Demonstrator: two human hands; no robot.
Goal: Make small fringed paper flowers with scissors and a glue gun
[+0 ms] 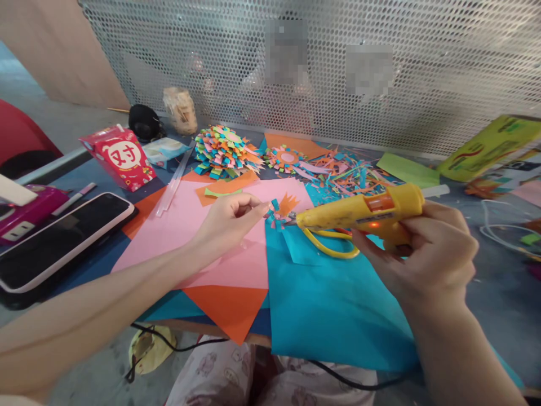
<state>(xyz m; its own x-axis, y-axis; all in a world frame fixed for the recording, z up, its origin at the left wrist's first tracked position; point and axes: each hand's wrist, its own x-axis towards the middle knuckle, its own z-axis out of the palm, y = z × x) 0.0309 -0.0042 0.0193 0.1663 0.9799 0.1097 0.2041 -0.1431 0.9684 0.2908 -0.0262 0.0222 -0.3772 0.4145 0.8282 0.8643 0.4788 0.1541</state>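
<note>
My right hand [435, 254] is wrapped round a yellow hot glue gun [355, 211], its small red light lit and a clear glue stick [437, 191] jutting from the back. The gun's nozzle points left, at or very close to a small fringed paper flower [276, 219] in blue and pink. Between thumb and fingertips, my left hand [234, 217] pinches that flower by its left side. Yellow-handled scissors [338, 248] lie under the gun, partly hidden. Beneath both hands are a pink paper sheet [240, 270] and a blue paper sheet [333, 310].
Behind lie a bundle of fringed paper flowers [224, 149] and shredded paper strips [346, 172]. Spare glue sticks [175, 183], a red box [120, 158] and a phone [67, 242] are at left. A perforated metal panel [211, 56] rises at the back; a cable [350, 383] hangs below the front edge.
</note>
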